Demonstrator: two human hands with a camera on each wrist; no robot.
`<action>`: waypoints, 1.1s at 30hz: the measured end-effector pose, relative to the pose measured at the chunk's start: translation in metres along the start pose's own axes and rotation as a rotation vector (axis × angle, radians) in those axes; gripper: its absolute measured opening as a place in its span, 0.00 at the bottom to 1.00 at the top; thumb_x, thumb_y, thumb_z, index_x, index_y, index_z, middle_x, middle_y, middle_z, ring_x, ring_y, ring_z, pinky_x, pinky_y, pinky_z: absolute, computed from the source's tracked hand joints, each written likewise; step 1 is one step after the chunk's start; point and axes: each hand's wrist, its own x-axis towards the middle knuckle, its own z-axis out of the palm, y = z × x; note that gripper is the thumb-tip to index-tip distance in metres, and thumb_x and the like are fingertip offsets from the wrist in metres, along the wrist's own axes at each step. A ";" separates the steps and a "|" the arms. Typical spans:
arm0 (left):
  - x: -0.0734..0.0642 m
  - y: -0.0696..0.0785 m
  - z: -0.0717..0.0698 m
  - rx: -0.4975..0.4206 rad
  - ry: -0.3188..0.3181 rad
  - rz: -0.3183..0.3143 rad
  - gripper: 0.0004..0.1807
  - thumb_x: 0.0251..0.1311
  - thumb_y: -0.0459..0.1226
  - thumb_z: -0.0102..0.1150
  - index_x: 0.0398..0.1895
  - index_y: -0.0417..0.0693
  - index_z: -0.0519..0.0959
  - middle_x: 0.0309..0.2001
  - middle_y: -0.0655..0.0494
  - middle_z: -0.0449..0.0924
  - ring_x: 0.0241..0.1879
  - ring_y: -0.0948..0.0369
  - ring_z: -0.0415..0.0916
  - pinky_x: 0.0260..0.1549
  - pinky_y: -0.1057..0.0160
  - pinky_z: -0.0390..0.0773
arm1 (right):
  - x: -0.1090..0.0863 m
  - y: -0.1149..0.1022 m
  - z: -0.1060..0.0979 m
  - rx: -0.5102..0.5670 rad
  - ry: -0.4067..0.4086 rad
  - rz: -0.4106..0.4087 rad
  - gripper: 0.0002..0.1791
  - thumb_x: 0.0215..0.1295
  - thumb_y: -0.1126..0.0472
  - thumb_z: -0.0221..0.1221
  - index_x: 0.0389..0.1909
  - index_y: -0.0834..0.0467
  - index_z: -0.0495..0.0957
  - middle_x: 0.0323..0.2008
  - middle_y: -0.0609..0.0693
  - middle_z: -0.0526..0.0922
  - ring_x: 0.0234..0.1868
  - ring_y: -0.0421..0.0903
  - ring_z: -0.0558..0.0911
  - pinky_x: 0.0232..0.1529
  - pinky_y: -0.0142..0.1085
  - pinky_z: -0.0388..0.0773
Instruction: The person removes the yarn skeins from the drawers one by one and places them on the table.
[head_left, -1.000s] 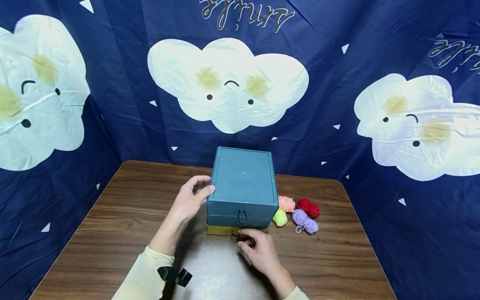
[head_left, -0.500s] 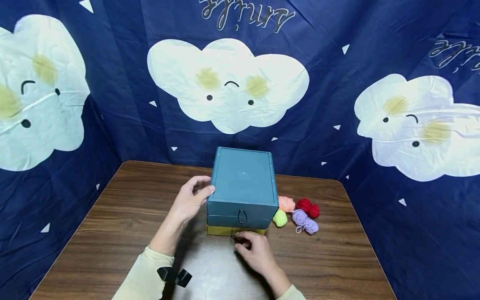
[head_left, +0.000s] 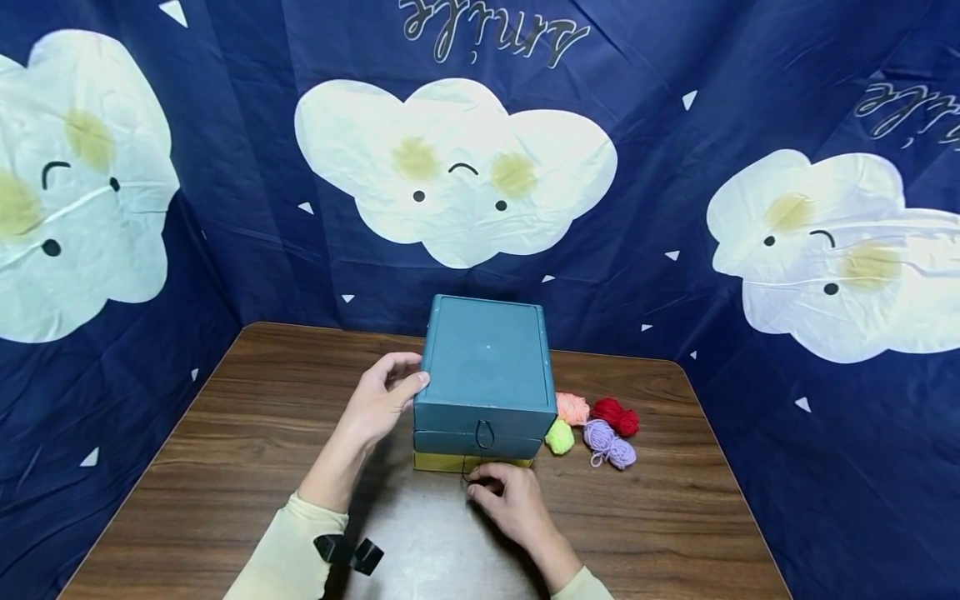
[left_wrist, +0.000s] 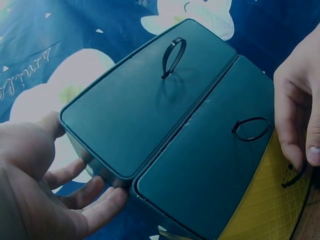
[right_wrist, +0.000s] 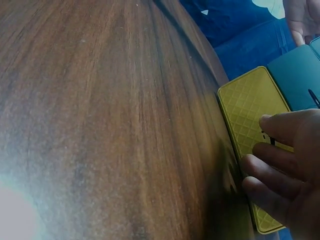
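Right hand [head_left: 517, 504] got nudged a bit left, black loop [left_wrist: 294, 181] pinched in its fingers; blue box [head_left: 487, 354] is touched by left hand [head_left: 380, 402], loosely spread.

Navy cloud-print cloth [head_left: 652, 50] is covering top and both sides. Wood-grain table [head_left: 255, 408] is spanning lower centre, shining at bottom middle.

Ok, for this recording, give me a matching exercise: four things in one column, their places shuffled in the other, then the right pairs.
Things
1. Left hand
2. Right hand
3. Yellow box
4. Red yarn

Places
A. At the bottom of the stack
B. Behind the lavender yarn, seen from the person
C. At the lowest black loop
D. Against the stack's left side

Pairs: 1-D, 2-C, 3-A, 4-B
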 end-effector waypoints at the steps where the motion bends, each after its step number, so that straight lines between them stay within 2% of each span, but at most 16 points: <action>1: 0.000 0.000 0.000 0.000 -0.002 0.001 0.23 0.71 0.39 0.62 0.66 0.41 0.73 0.63 0.42 0.73 0.50 0.61 0.75 0.49 0.58 0.80 | 0.000 0.000 0.000 -0.007 0.006 -0.003 0.06 0.60 0.61 0.72 0.36 0.47 0.89 0.35 0.39 0.90 0.33 0.32 0.84 0.36 0.29 0.80; 8: 0.001 0.002 0.001 -0.001 -0.008 0.007 0.24 0.71 0.39 0.61 0.66 0.41 0.73 0.63 0.42 0.73 0.51 0.60 0.75 0.51 0.54 0.80 | 0.001 -0.003 -0.002 -0.054 0.026 -0.008 0.05 0.60 0.60 0.72 0.36 0.46 0.89 0.35 0.37 0.90 0.37 0.34 0.85 0.38 0.33 0.81; 17: 0.000 0.004 0.001 0.000 -0.015 0.004 0.24 0.71 0.39 0.61 0.66 0.41 0.73 0.63 0.42 0.74 0.50 0.60 0.75 0.48 0.61 0.80 | -0.002 -0.006 -0.005 -0.090 0.033 -0.027 0.03 0.62 0.59 0.71 0.34 0.47 0.90 0.35 0.37 0.90 0.39 0.35 0.87 0.42 0.35 0.83; 33: -0.002 0.003 0.000 -0.007 0.000 -0.022 0.25 0.71 0.41 0.63 0.67 0.42 0.73 0.63 0.44 0.74 0.50 0.62 0.76 0.48 0.62 0.80 | -0.016 -0.017 -0.005 -0.057 0.007 -0.024 0.02 0.62 0.59 0.71 0.34 0.47 0.90 0.36 0.36 0.90 0.41 0.35 0.87 0.44 0.35 0.84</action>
